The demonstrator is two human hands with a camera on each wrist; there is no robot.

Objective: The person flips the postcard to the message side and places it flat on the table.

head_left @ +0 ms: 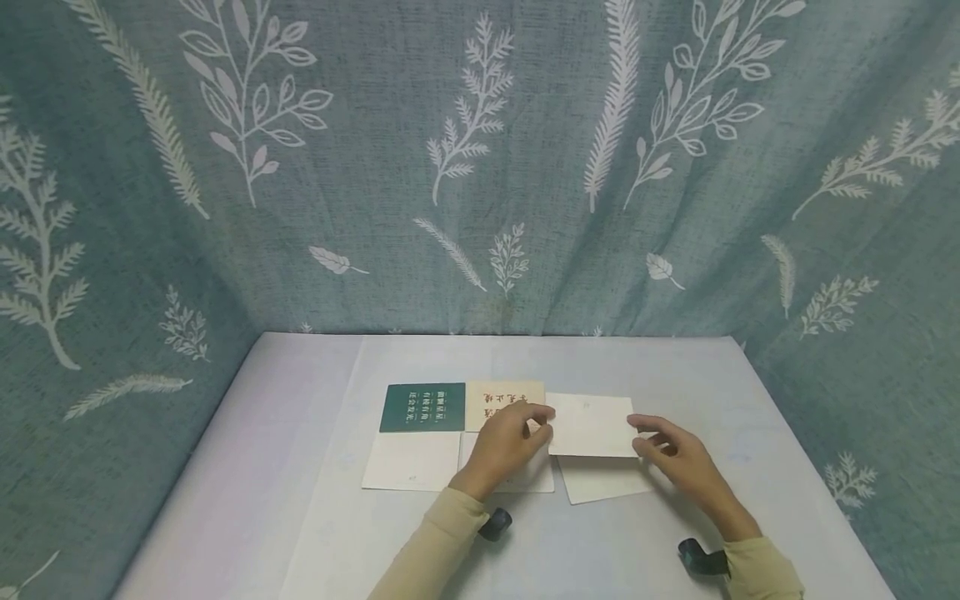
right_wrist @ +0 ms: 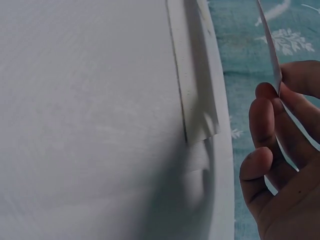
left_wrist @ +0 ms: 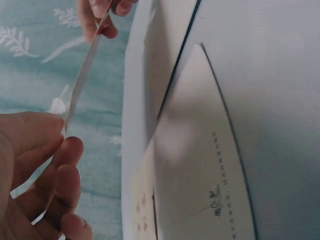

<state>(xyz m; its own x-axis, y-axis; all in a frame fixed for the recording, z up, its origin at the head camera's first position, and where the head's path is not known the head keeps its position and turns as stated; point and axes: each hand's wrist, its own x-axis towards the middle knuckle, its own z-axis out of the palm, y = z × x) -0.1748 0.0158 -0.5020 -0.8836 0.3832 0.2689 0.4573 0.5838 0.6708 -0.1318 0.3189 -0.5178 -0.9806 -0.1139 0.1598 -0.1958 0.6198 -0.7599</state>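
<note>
The person's left hand (head_left: 506, 444) and right hand (head_left: 685, 465) are pinching opposite edges of a white card (head_left: 590, 427) between their fingers (left_wrist: 70, 147), holding it above a lower card (head_left: 600, 482) that is lying on the counter (head_left: 592, 550).

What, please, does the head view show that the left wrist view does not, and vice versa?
Only the head view: the green card and both sleeves. Only the left wrist view, clearly: a dark drawing beside a line of print. Both: the left hand and right hand pinching opposite ends of the raised card, and patterned fabric.
</note>
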